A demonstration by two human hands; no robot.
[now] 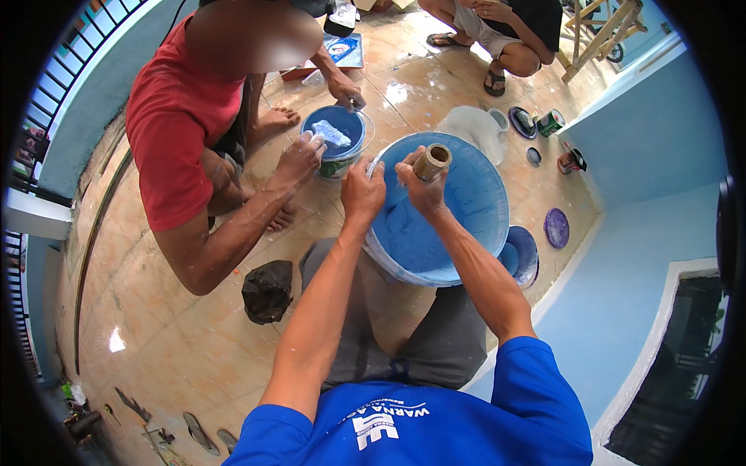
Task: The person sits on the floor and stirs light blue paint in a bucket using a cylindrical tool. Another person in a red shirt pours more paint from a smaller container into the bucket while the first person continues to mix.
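Note:
A large bucket (447,241) of light blue paint sits between my knees. My left hand (363,190) is closed on its left rim. My right hand (420,181) grips a thick, hollow tan tube (432,161) held upright over the paint; its lower end is hidden. Just left of the bucket, a co-worker in a red shirt (175,136) crouches with one hand (301,155) at a smaller pail (336,163) that holds a pale bluish lump (332,133), and the other hand above its far rim.
Behind are another crouching person (524,58), a clear plastic item (466,128), cans (550,123), lids (556,228) and wooden trestles (590,39). A blue pail (525,264) stands by the right wall (629,233). A dark bag (266,291) lies left of my legs; railings line the left.

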